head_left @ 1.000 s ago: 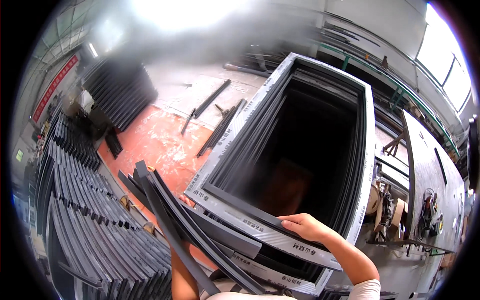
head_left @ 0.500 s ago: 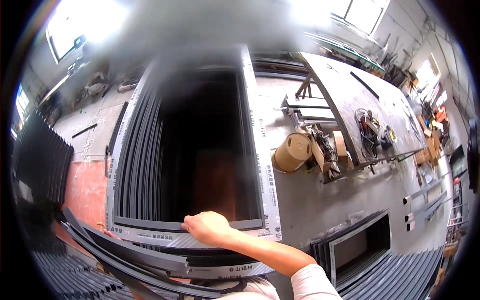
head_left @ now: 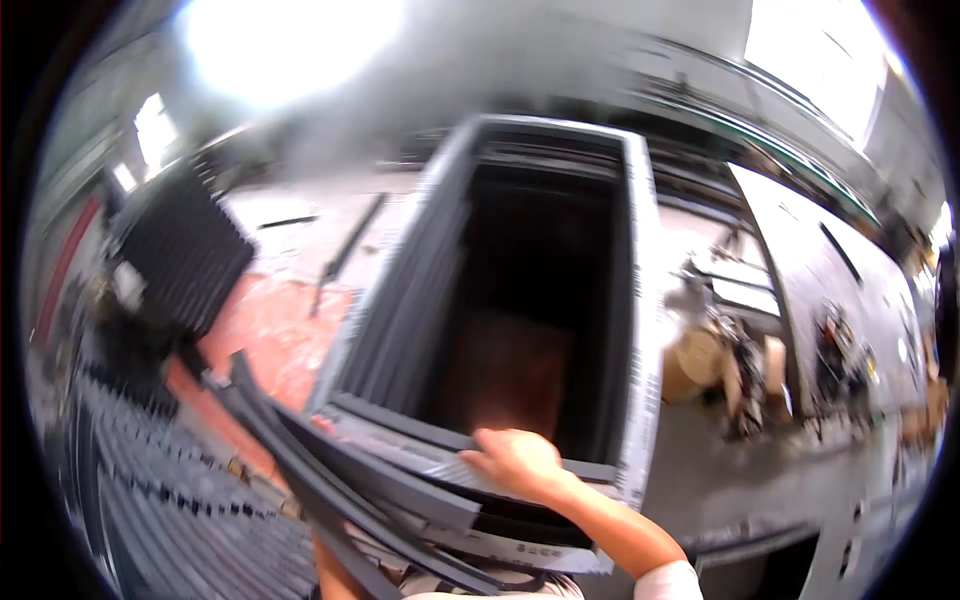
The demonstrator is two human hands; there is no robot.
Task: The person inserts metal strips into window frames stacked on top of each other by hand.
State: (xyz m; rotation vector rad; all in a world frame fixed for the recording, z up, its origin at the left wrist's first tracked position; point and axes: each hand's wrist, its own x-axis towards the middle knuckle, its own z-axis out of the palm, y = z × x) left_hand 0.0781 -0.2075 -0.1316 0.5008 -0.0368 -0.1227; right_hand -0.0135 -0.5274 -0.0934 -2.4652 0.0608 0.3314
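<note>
A tall stack of dark grey rectangular metal frames, partly covered in pale printed film, stands before me around a deep dark hollow. My right hand is closed over the near bar of the top frame, thumb toward the left. At the lower left, several long dark grey metal profiles slant across the stack's near left corner. Only fingertips of my left hand show beyond these profiles, which it holds against the stack's corner; its forearm passes beneath them and the palm is hidden.
Rows of grey profiles lie at lower left, below a black ribbed stack. Red sheeting covers the floor left of the frames. On the right stand a worktable with cables and tools, and a brown drum.
My view has swung left, so the frame stack and worktable sit farther right in the picture. My right hand stays on the near bar, and the profiles stay with my left hand.
</note>
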